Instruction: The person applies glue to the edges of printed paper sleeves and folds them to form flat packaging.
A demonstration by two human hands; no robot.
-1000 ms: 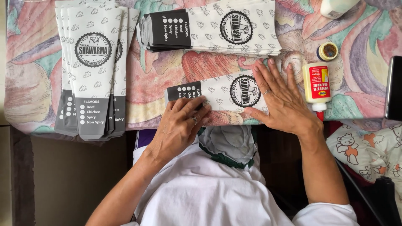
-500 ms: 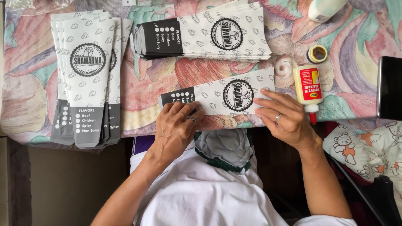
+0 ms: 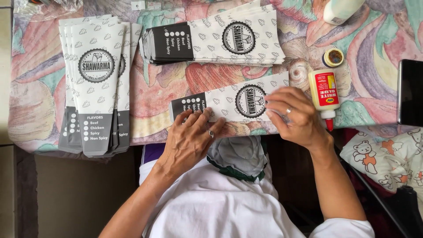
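A long white paper food sleeve (image 3: 233, 100) with a round black logo and a black end lies across the table's near edge. My left hand (image 3: 191, 139) presses its fingertips on the sleeve's black end. My right hand (image 3: 293, 115), a ring on one finger, has curled fingers gripping the sleeve's right end. A white glue bottle (image 3: 324, 93) with a red and yellow label and red tip lies just right of that hand.
A stack of the same sleeves (image 3: 220, 39) lies behind, another pile (image 3: 97, 83) at the left. A small round tape roll (image 3: 333, 57), a white bottle (image 3: 341, 9) and a dark screen (image 3: 410, 92) sit at the right on the patterned cloth (image 3: 158, 88).
My right hand went from flat on the sleeve to curled around its right end. The sleeve has shifted slightly. My left hand stays on the black end.
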